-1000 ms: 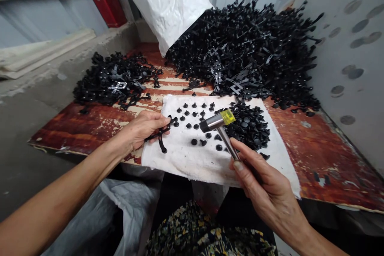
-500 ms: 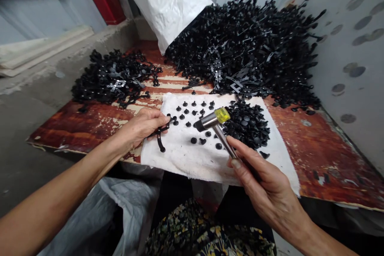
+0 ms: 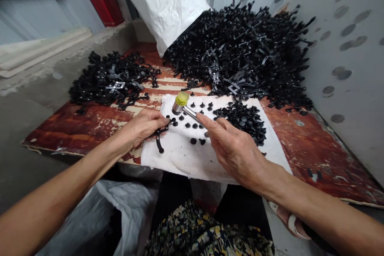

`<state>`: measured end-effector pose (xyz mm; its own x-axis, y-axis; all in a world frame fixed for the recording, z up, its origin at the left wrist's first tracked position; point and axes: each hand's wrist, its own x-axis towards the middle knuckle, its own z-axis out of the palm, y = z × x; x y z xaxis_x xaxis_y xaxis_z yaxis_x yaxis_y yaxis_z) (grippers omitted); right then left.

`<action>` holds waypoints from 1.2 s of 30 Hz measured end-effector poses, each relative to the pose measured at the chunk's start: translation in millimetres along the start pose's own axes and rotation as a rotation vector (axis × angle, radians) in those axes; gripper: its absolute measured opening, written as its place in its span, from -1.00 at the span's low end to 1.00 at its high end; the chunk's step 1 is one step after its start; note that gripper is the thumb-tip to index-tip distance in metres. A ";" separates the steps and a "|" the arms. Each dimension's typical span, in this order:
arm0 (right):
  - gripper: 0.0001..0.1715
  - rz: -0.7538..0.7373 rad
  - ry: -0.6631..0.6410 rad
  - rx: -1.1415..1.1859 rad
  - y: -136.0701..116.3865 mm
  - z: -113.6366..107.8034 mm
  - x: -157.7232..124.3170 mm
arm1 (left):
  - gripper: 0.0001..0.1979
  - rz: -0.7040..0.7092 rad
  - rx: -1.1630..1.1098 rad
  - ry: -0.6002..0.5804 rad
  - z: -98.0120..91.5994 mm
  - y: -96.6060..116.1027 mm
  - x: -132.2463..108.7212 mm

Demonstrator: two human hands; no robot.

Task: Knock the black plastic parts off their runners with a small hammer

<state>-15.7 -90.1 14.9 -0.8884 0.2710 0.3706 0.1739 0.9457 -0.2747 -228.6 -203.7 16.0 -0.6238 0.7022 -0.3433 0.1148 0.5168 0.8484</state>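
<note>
My left hand [image 3: 148, 125] pinches a black jointed linkage piece [image 3: 160, 142] at the left edge of the white cloth [image 3: 180, 160]; one curved arm of it hangs toward me. My right hand [image 3: 231, 148] is closed round the metal handle of a small mallet [image 3: 182, 102] with a yellow face. The mallet's head hovers close to the left fingertips, its yellow end up. Several black round-based studs [image 3: 193, 141] stand or lie on the cloth between the hands. A heap of the same studs [image 3: 246, 122] lies on the cloth's right part, partly behind my right hand.
A large pile of black linkage parts [image 3: 240, 48] fills the back of the worn red-brown table [image 3: 324, 160]. A smaller pile [image 3: 108, 78] sits at the left. A white sack [image 3: 168, 8] leans over the back. A pale spotted panel [image 3: 336, 56] stands at the right.
My right hand has swung the mallet left, from over the middle of the cloth to beside my left hand, and its yellow face has turned upward. My left hand stays in place with the linkage.
</note>
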 end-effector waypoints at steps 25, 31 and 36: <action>-0.28 0.059 -0.100 -0.121 -6.8 2.4 9.6 | -0.81 0.012 0.031 -0.025 -0.2 2.9 -2.5; -0.22 0.044 -0.192 -0.139 -6.2 -4.0 10.6 | -0.85 0.001 0.018 -0.012 -0.4 0.9 -1.5; -0.55 0.150 0.153 0.397 -8.9 -3.7 12.6 | -0.88 -0.007 -0.214 -0.004 -0.5 8.9 -12.6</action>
<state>-26.8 -94.4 25.3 -0.7875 0.4518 0.4192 0.0932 0.7596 -0.6437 -220.1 -208.1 28.1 -0.6210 0.7008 -0.3510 -0.0565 0.4067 0.9118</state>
